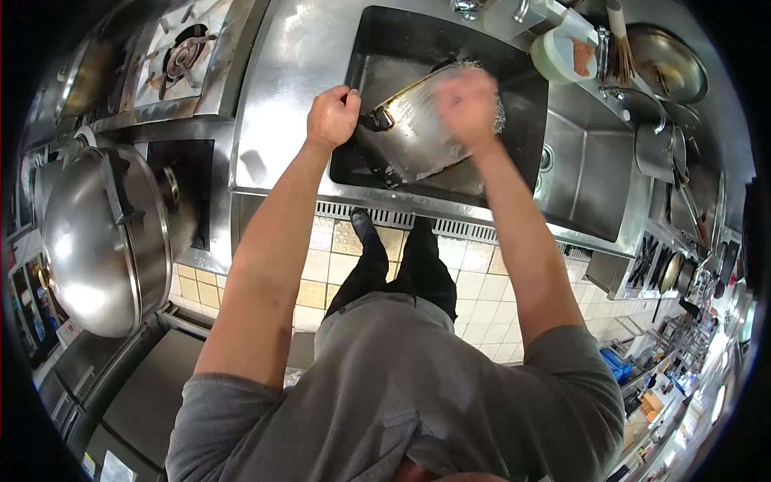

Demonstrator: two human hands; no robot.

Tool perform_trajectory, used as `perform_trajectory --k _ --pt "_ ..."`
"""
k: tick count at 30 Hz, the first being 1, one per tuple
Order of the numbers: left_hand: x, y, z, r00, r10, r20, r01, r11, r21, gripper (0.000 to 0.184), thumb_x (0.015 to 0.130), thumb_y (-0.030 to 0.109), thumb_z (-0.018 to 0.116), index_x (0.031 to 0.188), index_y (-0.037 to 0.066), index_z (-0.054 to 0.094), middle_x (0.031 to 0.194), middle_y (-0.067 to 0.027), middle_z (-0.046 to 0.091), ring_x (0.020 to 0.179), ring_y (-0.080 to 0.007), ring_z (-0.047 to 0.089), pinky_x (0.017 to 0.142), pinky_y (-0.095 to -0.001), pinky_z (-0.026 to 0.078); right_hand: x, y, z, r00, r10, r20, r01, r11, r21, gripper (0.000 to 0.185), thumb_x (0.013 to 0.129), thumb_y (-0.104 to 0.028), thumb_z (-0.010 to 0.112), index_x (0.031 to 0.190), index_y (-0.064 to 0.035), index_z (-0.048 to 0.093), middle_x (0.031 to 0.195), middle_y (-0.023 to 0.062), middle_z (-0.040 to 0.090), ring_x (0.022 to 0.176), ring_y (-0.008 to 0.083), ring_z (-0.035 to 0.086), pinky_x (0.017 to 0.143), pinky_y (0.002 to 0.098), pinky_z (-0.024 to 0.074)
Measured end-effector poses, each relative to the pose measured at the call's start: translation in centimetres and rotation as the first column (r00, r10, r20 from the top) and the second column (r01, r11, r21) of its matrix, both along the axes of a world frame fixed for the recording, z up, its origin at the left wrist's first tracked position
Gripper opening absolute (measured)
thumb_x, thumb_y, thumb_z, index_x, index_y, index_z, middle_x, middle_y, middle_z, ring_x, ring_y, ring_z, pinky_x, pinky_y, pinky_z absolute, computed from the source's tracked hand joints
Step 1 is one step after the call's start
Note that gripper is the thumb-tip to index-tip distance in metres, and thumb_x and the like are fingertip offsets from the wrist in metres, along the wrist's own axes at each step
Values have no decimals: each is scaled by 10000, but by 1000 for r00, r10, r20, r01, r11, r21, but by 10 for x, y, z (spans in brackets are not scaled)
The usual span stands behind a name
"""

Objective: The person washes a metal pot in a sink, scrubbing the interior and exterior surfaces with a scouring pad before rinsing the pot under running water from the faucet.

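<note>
The metal pan point(424, 128) lies in the dark sink point(526, 112), upper centre of the frame — perhaps to contain suds point(499, 120); left hand point(333, 118) is curled closed beside its handle point(377, 120), maybe for steadying; right hand point(467, 104) is blurred — its grip I cannot tell

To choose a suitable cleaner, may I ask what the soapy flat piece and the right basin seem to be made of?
Soapy flat piece: apparently metal, perhaps steel, with a worn, stained finish; it has a grey sheen and brownish edging. Right basin: likely stainless steel, satin finish, judging by its silvery, softly reflecting surface.
</note>
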State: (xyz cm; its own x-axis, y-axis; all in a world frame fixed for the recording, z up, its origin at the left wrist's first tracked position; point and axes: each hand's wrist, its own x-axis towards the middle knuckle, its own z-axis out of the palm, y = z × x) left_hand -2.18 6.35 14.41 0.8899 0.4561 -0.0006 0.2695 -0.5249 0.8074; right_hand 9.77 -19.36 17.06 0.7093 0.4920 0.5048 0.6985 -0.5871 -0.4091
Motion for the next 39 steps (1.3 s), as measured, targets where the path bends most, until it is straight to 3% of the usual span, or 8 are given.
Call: perform_trajectory --k 2,11,15,21,26,31,36,39 --pt "1 1 6 997 13 -82 -12 1000 11 355 967 327 578 874 2 688 802 -246 666 766 -441 640 723 -483 515 63 -31 -21 830 -434 -352 432 897 -87 97 865 -198 734 901 -112 762 1160 165 710 1111 360 660 954 467 532" --pt "3 5 1 996 -23 -89 21 1000 -16 343 953 333 570 918 20 706 856 -254 694 869 -494 657 782 -514 533 -75 40 23 966 217 141 -183 958 -221 108 893 -207 662 862 -118 715 1231 146 676 1150 387 634 1011 569 492" --pt "4 4 1 998 0 -68 2 1000 31 340 952 323 569 915 11 699 848 -257 691 866 -486 666 784 -506 530 -11 11 0 963 -184 -199 209 971 113 101 867 -197 682 914 -145 755 1192 156 679 1215 368 628 1060 529 488" --pt "7 5 -3 999 -6 -54 6 1000 2 333 946 308 569 913 2 698 859 -258 692 857 -477 668 781 -490 533 -78 51 15 974 59 218 -8 974 -228 113 869 -211 667 914 -153 752 1263 143 646 1224 361 583 991 562 491" --pt "6 4 -3 998 8 -68 -9 1000 -13 324 949 299 569 908 5 699 849 -256 688 826 -468 668 757 -474 533 -45 27 1 959 -278 63 282 956 -75 165 816 -247 696 955 -193 767 1190 122 649 1168 350 574 977 555 438" --pt "9 9 -12 998 -33 62 34 999 -13 277 952 214 558 833 -24 634 716 -236 627 644 -376 604 658 -441 496 -68 42 18 982 153 115 -136 980 -143 129 843 -172 695 928 -167 791 1117 147 659 1087 320 643 960 493 519" --pt "6 6 -17 998 17 57 -13 998 -55 264 949 196 560 822 -26 626 700 -221 619 630 -342 586 653 -428 495 106 -66 -57 815 -278 -508 350 936 49 209 968 -280 665 1020 -110 775 1337 149 644 1162 385 648 1031 433 518" --pt "11 4 -19 992 21 123 -21 1000 -5 239 943 158 552 804 -19 632 662 -164 598 614 -234 560 620 -404 479 95 -47 -41 863 -271 -427 317 948 39 177 939 -262 674 983 -114 761 1381 154 630 1205 387 636 1032 443 520"
